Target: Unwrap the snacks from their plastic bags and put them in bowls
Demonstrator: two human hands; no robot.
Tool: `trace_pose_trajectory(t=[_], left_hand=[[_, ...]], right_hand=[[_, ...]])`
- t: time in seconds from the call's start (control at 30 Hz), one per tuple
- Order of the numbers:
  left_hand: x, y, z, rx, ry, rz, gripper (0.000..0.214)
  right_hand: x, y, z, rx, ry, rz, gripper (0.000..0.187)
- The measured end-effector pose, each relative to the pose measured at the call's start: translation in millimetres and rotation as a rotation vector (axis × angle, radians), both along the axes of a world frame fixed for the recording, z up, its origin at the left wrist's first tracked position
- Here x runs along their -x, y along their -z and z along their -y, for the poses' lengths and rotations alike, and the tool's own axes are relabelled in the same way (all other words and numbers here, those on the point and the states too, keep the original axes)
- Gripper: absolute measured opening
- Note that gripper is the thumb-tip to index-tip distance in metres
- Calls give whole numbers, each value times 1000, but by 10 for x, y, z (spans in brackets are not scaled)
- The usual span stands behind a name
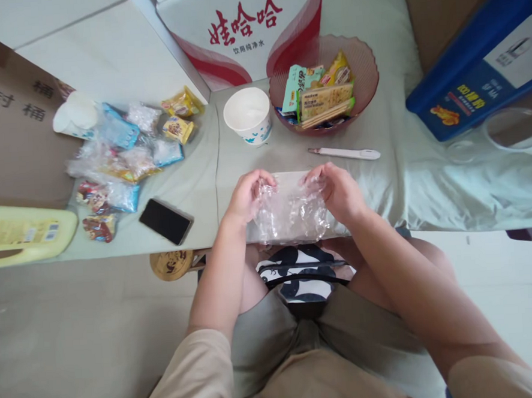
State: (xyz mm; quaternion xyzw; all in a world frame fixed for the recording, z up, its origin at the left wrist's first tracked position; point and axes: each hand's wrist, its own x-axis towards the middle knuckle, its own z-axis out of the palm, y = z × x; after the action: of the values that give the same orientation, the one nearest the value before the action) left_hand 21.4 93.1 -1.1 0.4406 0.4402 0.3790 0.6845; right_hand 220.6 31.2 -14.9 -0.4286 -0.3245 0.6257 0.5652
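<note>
Shirt nearest. Left hand and right hand each pinch plastic, grip closed; likely spreading step; next needs even tension.

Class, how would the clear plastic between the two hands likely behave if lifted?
The clear plastic is probably floppy, since it bunches in crumpled folds between the left hand and right hand. It looks thin and see-through, so it is likely light. Its shiny surface suggests it may slip.
</note>
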Motion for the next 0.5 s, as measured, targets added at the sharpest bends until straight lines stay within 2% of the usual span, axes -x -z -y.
trace_pose_trajectory(t=[0.07, 0.2, 0.27, 0.33, 0.43, 0.5], left_hand=[[-13, 41, -14, -77, -20, -74, 43], [-6, 109, -11, -186, -14, -149, 20], [-1, 121, 0, -184, -8, -131, 21], [-4, 119, 11, -185, -19, -98, 28], [-10, 107, 22, -183, -4, -42, 39], [-9, 106, 21, -161, 0, -6, 49]], right_hand=[[12, 28, -13, 9, 47, 80, 42], [0, 101, -52, 3, 108, 266, 23], [-16, 138, -70, -2, 194, 287, 30], [-18, 159, -73, 11, 220, 240, 48], [17, 150, -42, 36, 44, 155, 71], [48, 125, -13, 38, -46, 153, 73]])
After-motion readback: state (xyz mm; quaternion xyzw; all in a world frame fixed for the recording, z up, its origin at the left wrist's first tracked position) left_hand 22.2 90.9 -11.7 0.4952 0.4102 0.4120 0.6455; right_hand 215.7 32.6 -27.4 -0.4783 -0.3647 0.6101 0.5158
